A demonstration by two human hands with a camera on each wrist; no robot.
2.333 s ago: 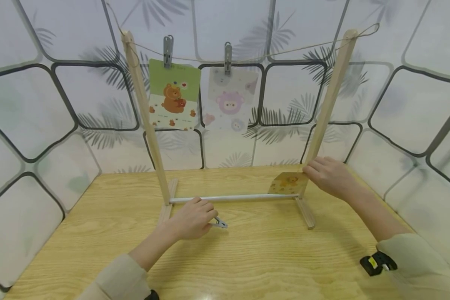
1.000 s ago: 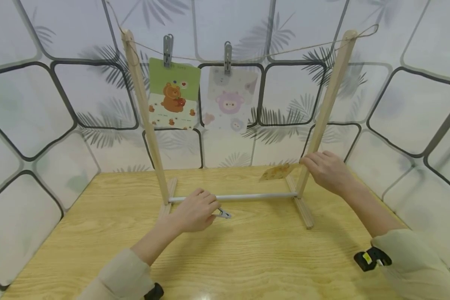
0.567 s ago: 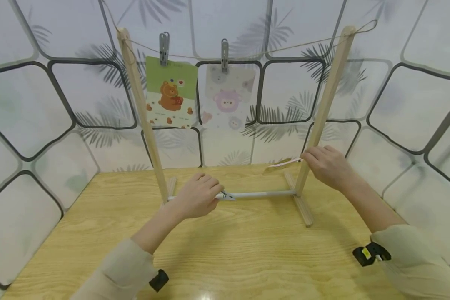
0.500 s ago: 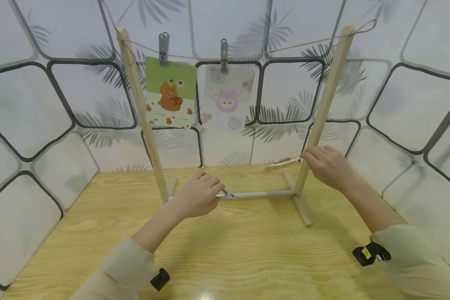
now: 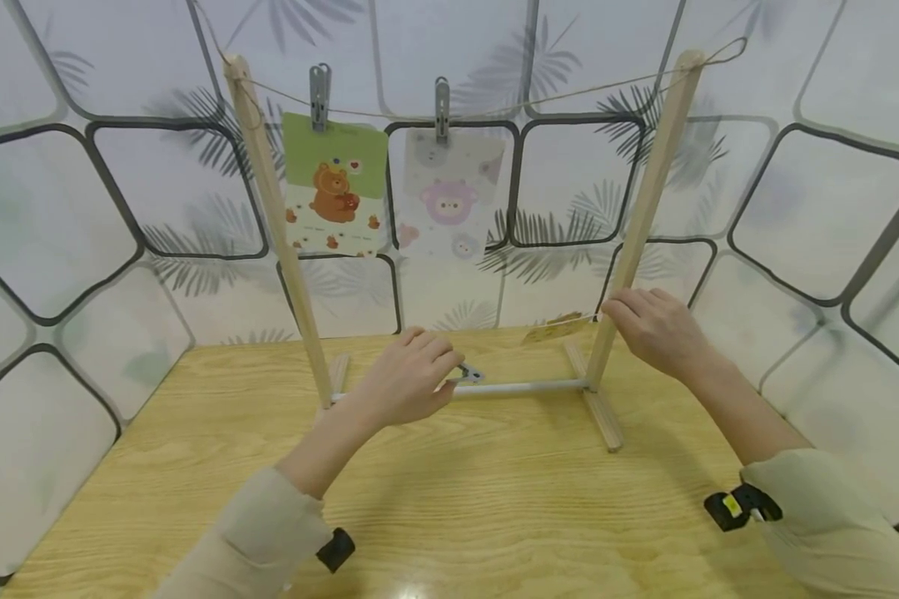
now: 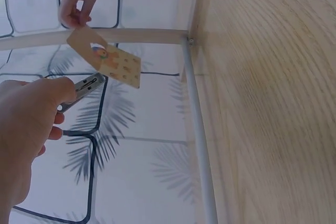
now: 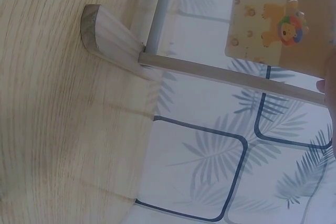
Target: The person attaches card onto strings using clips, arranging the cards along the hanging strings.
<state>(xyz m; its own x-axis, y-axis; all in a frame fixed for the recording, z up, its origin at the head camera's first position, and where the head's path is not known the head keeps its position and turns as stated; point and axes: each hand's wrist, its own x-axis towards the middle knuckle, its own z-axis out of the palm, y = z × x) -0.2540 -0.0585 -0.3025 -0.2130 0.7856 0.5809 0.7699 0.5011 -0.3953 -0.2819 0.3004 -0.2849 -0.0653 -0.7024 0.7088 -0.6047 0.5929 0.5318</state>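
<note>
My left hand pinches a grey clothespin between thumb and fingers, above the white crossbar in the head view. In the left wrist view the nose of the clothespin points toward a card, the two apart. At the right post, my right hand pinches this brown and cream card by a corner; a cartoon animal is printed on it. The card is tilted almost edge-on in the head view. A green bear card and a pale purple card hang from the string, each under a clothespin.
The wooden frame's left post and right post stand on feet, such as the right foot, on the wood-grain table. Twine sags between the post tops. A patterned wall covering is close behind.
My left hand has risen and moved right and farther out with the clothespin. The right hand has lifted slightly, and its card has tipped from facing me to almost edge-on.
</note>
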